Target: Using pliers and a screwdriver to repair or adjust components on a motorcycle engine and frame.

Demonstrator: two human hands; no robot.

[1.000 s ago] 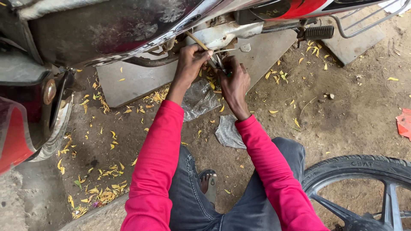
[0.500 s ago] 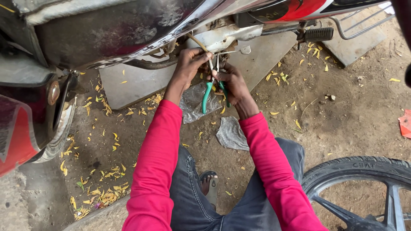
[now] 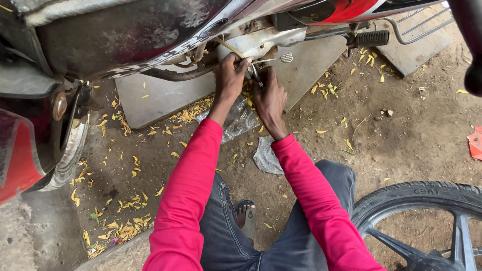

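Head view: looking down over two pink sleeves at the underside of a motorcycle (image 3: 130, 35) parked on dirt.
Left hand (image 3: 232, 75): raised to the engine area, fingers curled and pressed together around a yellowish cable (image 3: 232, 48) just below the silver engine casing (image 3: 261, 37); knuckles toward camera.
Right hand (image 3: 270, 98): just beside the left, touching it near the thumb; fingers closed on a small dark tool (image 3: 254, 73), its tip between the two hands. Kind of tool: cannot tell, mostly hidden by the fingers.
Cable position: running up and left from the left fist, under the dark tank and side panel.
Kick lever (image 3: 273, 59): thin metal arm with a ribbed silver pad, projecting right from the casing, just above the right hand.
Footpeg (image 3: 371, 38): black ribbed rubber, right of the casing, well apart from both hands.
Concrete slabs (image 3: 160, 95): flat grey pieces on the ground beneath the engine, strewn with yellow leaves.
Plastic bag (image 3: 236, 120): clear, crumpled, on the ground directly under the forearms.
Grey rag (image 3: 266, 158): on the dirt near the right elbow.
Legs: dark jeans (image 3: 236, 246), squatting; one sandalled foot (image 3: 246, 218) visible between the knees.
Loose wheel (image 3: 427, 221): black tyre with spoked rim, lower right, beside the right knee.
Front wheel and red fender (image 3: 30, 150): far left edge.
Red scrap (image 3: 476, 140): on the dirt, right edge.
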